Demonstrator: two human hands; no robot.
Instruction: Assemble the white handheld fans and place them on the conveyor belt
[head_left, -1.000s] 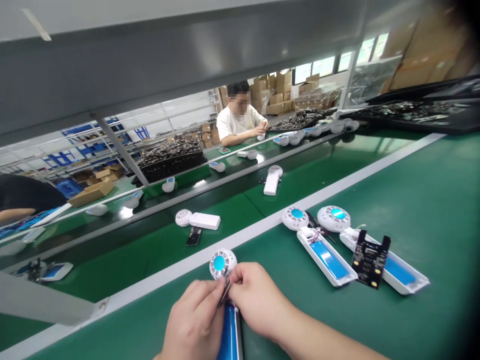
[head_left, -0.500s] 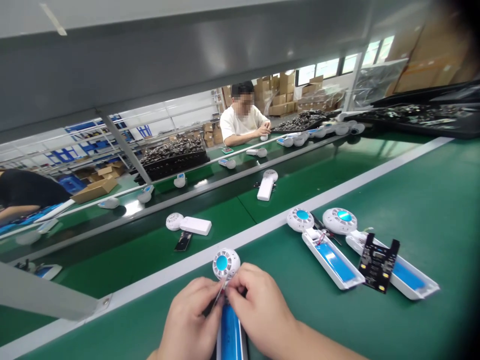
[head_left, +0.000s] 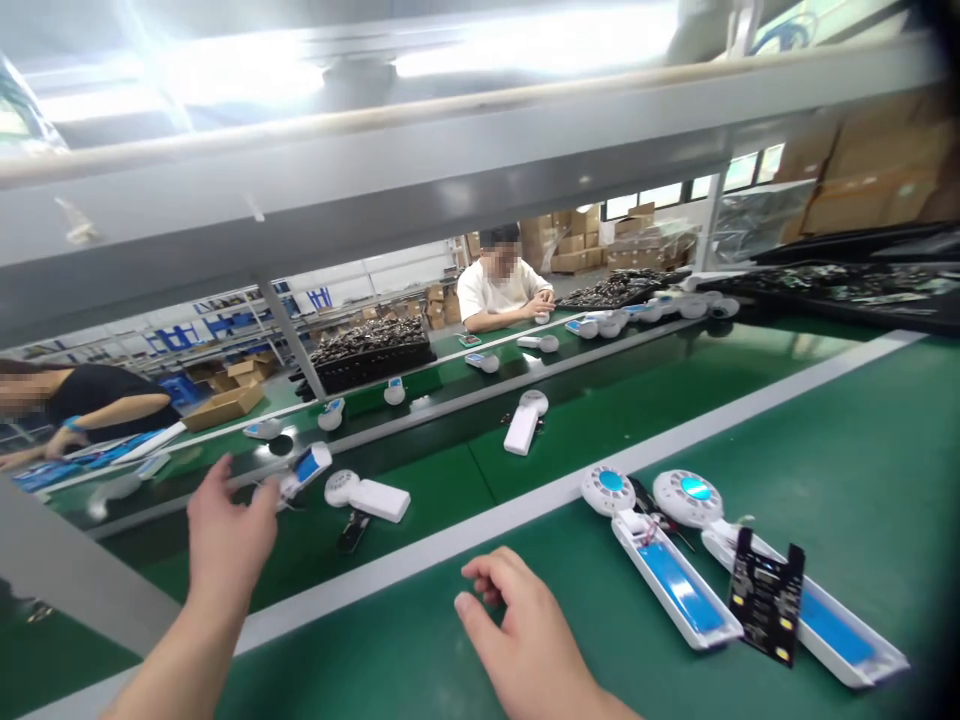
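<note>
My left hand (head_left: 229,530) reaches over the green conveyor belt with its fingers apart. Close to its thumb lies a white handheld fan (head_left: 309,466) with a blue inside in its handle; whether they touch is hard to tell. Above the green table my right hand (head_left: 529,630) is loosely curled, with a gap between thumb and fingers and nothing held. To its right, two opened white fans, one nearer (head_left: 679,590) and one farther right (head_left: 847,630), show blue inside their handles. A black circuit board (head_left: 766,597) leans across the farther one.
A grey metal post (head_left: 90,570) stands left of my left arm. Two closed white fans, one beside the left hand (head_left: 380,499) and one farther off (head_left: 521,428), lie on the belt. Across it, a co-worker in white (head_left: 499,290) handles a part; another person (head_left: 112,400) leans in.
Both hands have parted from the fan they were working on at the table. My left hand has moved left and out over the belt. That spot on the table no longer holds a fan.
</note>
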